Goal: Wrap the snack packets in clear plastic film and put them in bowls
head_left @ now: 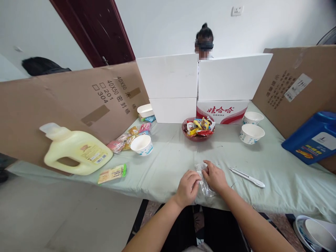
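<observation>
A crumpled clear plastic bag (206,190) lies at the table's front edge, partly covered by my hands. My left hand (188,186) has its fingers curled against the bag's left side, with the thumb and fingertips closed on it. From the right, my right hand (215,176) rests over the bag, fingers bent and closed on the plastic. Just right of it lies a slim white tool (247,177), whose kind I cannot tell. Farther back, a red translucent bowl (198,138) holds several wrapped snacks (201,126).
On the left stand a paper bowl (142,145), bagged snacks (128,138), a toothpick-like pack (112,174) and a tilted yellow jug (81,152). Two paper bowls (252,134) and a blue bottle (312,138) are right. Cardboard (70,105) and white boxes (173,80) wall the table; a person (204,36) is behind.
</observation>
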`<state>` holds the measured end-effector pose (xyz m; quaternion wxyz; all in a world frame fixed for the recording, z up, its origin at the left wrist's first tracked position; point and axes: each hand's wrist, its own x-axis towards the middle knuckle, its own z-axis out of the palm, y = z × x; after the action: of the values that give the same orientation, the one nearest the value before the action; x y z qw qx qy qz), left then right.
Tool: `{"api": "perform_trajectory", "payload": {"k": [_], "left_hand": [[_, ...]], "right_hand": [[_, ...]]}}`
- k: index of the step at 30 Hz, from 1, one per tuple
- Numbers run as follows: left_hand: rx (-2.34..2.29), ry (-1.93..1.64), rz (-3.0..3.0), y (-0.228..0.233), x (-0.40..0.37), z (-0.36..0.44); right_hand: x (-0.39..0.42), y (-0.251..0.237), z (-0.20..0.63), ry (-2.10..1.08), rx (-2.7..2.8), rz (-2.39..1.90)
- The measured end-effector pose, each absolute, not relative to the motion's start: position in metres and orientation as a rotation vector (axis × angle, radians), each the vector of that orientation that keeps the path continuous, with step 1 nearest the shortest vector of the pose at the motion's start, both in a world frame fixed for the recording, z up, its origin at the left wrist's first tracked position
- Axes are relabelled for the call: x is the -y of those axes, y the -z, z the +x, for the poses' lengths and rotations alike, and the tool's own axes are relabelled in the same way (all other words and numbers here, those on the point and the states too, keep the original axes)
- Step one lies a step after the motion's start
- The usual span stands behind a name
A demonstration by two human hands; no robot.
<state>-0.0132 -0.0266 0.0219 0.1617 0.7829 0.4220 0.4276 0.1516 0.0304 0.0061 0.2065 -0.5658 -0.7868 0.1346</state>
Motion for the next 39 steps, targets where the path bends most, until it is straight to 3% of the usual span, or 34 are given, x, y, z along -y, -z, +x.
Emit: {"api": "perform_trajectory", "payload": {"k": [10,14,18,34,39], "left_hand": [[-1.334,-0.806,2.404,-0.014,0.002,-0.008],[-1.311,-0.671,2.451,-0.019,0.005,-0.008],[-1.304,-0.531,2.499,-0.022,0.005,-0.008],[-1.260,-0.376,2.661,-0.020,0.005,-0.006],[-1.271,-0.351,2.644,-0.021,0.006,-0.005]], "right_hand": [[0.003,-0.017,0.201,0.090,2.532,-1.129],[0.034,-0.023,0.214,-0.049,2.661,-0.918],[0.052,-0.022,0.207,-0.238,2.590,-0.993],[0.053,-0.001,0.192,0.021,2.391,-0.927],[0.054,-0.006,0.194,-0.024,2.377,-0.927]]}}
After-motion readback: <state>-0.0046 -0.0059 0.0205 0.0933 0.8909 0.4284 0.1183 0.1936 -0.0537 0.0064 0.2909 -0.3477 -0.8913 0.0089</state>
